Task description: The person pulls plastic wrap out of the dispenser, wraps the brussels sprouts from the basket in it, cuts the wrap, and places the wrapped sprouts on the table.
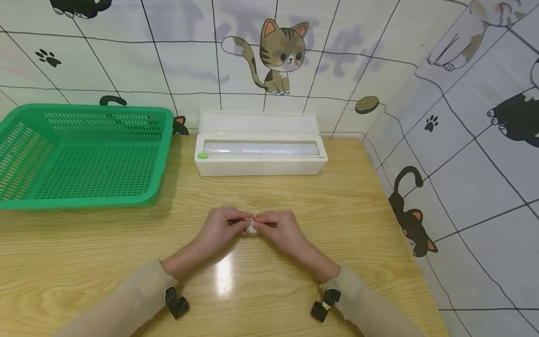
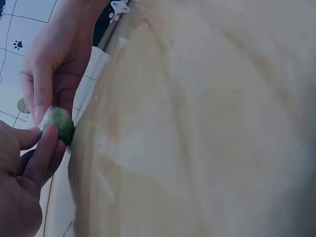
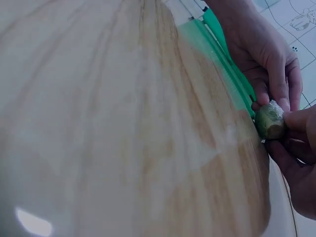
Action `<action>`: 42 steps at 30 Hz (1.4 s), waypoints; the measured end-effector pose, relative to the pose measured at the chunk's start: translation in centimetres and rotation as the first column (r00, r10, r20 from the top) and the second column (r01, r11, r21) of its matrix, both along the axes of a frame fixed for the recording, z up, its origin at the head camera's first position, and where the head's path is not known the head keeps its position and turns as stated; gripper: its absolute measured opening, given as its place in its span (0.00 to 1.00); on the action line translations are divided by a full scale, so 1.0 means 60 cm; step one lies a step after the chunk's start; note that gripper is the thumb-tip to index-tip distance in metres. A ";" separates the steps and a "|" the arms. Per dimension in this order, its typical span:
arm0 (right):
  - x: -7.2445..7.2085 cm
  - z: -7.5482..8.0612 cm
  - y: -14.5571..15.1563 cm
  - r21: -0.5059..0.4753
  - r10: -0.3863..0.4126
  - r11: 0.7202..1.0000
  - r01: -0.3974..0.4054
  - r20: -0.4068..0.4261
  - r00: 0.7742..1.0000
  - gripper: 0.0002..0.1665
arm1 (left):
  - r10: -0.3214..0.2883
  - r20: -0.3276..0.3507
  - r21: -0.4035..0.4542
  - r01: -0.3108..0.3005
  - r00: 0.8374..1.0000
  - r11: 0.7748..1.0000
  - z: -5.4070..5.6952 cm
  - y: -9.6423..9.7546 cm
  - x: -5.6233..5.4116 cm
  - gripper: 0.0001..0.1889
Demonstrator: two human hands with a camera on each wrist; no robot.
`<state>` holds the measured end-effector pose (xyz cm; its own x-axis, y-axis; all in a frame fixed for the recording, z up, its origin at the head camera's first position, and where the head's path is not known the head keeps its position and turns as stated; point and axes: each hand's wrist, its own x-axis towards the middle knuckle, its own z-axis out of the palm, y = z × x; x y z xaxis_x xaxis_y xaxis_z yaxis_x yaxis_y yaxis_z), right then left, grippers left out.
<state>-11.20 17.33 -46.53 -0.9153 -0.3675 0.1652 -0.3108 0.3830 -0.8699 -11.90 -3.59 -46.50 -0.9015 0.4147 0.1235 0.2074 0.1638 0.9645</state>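
A small, round green item (image 1: 251, 229) with clear film around it is between the fingertips of both hands, close over the wooden table. Its green side shows better in the left wrist view, where the green item (image 2: 61, 123) has shiny film gathered on its upper part. My left hand (image 1: 221, 229) pinches it from the left with thumb and fingers. From the right, my right hand (image 1: 284, 230) pinches the film and the item's edge. In the right wrist view a paler, brownish end of the item (image 3: 270, 122) faces the camera.
Behind the hands stands a white cling film box (image 1: 261, 167), lid up, with a roll (image 1: 261, 149) inside and a green slider (image 1: 202, 155) at its left. At the back left is a green plastic basket (image 1: 162, 154). A cat-patterned wall (image 1: 455, 178) borders the table's (image 1: 358, 210) right side.
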 end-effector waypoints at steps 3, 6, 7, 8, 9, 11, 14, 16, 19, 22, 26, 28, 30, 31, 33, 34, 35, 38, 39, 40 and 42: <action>0.002 0.001 -0.002 0.049 0.011 0.999 -0.009 -0.053 0.999 0.08 | -0.010 -0.132 -0.073 0.000 0.991 0.997 0.000 -0.001 0.000 0.07; 0.006 0.003 -0.002 0.084 0.017 0.996 -0.011 -0.073 0.997 0.08 | -0.025 -0.180 -0.141 -0.001 0.983 0.990 0.002 -0.003 -0.001 0.05; 0.007 0.003 -0.002 0.091 0.017 0.996 -0.010 -0.075 0.997 0.08 | -0.030 -0.179 -0.159 0.002 0.983 0.987 0.002 -0.003 -0.002 0.04; 0.008 0.003 -0.002 0.094 0.014 0.996 -0.007 -0.076 0.997 0.09 | -0.036 -0.172 -0.174 0.006 0.985 0.985 0.002 -0.004 -0.003 0.04; 0.008 0.003 -0.001 0.097 0.012 0.995 -0.005 -0.076 0.997 0.09 | -0.042 -0.158 -0.183 0.013 0.987 0.983 0.002 -0.005 -0.003 0.04; 0.009 0.002 0.000 0.092 0.011 0.996 -0.004 -0.075 0.997 0.08 | -0.053 -0.121 -0.187 0.029 0.991 0.982 0.001 -0.007 -0.004 0.07; 0.007 -0.005 0.004 0.075 0.015 0.997 -0.010 -0.066 0.998 0.07 | -0.066 -0.089 -0.191 0.048 0.994 0.980 -0.002 -0.011 -0.004 0.11; 0.005 -0.009 0.007 0.062 0.021 0.998 -0.018 -0.052 0.998 0.07 | -0.076 -0.076 -0.183 0.061 0.994 0.981 -0.004 -0.013 -0.003 0.14; 0.000 -0.010 0.008 0.055 0.029 0.998 -0.027 -0.032 0.999 0.07 | -0.068 -0.059 -0.183 0.056 0.996 0.981 -0.005 -0.011 -0.002 0.16; -0.004 -0.004 0.007 0.045 0.033 0.998 -0.032 -0.003 0.999 0.10 | -0.019 0.024 -0.160 0.023 1.000 0.987 -0.003 -0.005 -0.006 0.16; -0.006 -0.001 0.002 -0.003 0.050 0.999 -0.050 0.044 0.998 0.20 | 0.047 0.279 -0.052 -0.034 0.959 0.998 -0.002 -0.002 -0.014 0.15; -0.006 0.000 -0.004 -0.011 0.040 0.999 -0.040 0.054 0.998 0.25 | 0.057 0.382 -0.029 -0.050 0.922 0.998 0.001 -0.005 -0.017 0.15; -0.007 0.001 -0.011 0.002 0.008 1.000 -0.008 0.059 0.998 0.25 | 0.074 0.402 -0.075 -0.048 0.913 0.996 0.005 -0.009 -0.019 0.15; -0.007 0.003 -0.015 0.011 -0.012 1.000 0.012 0.065 0.998 0.24 | 0.082 0.396 -0.104 -0.044 0.914 0.994 0.009 -0.011 -0.020 0.15; -0.008 0.007 -0.021 0.033 -0.046 0.998 0.044 0.071 0.996 0.22 | 0.100 0.365 -0.160 -0.043 0.926 0.986 0.014 -0.014 -0.021 0.14; -0.009 0.009 -0.023 0.042 -0.057 0.998 0.053 0.076 0.996 0.21 | 0.109 0.347 -0.171 -0.052 0.932 0.984 0.016 -0.015 -0.022 0.13; -0.010 0.010 -0.025 0.049 -0.059 0.997 0.055 0.076 0.995 0.20 | 0.118 0.328 -0.176 -0.062 0.937 0.982 0.019 -0.016 -0.022 0.12; -0.016 0.013 -0.029 0.103 -0.041 0.994 0.038 0.027 0.999 0.18 | 0.135 0.285 -0.137 -0.099 0.949 0.986 0.023 -0.019 -0.024 0.12; -0.018 0.013 -0.030 0.121 -0.029 0.992 0.029 0.001 1.000 0.18 | 0.137 0.271 -0.122 -0.108 0.953 0.987 0.024 -0.020 -0.024 0.13; -0.021 0.013 -0.031 0.137 -0.020 0.990 0.022 -0.022 1.000 0.18 | 0.138 0.258 -0.112 -0.113 0.956 0.987 0.025 -0.021 -0.024 0.13; -0.025 0.013 -0.032 0.150 -0.004 0.989 0.012 -0.050 0.999 0.21 | 0.142 0.233 -0.110 -0.119 0.962 0.987 0.026 -0.024 -0.023 0.12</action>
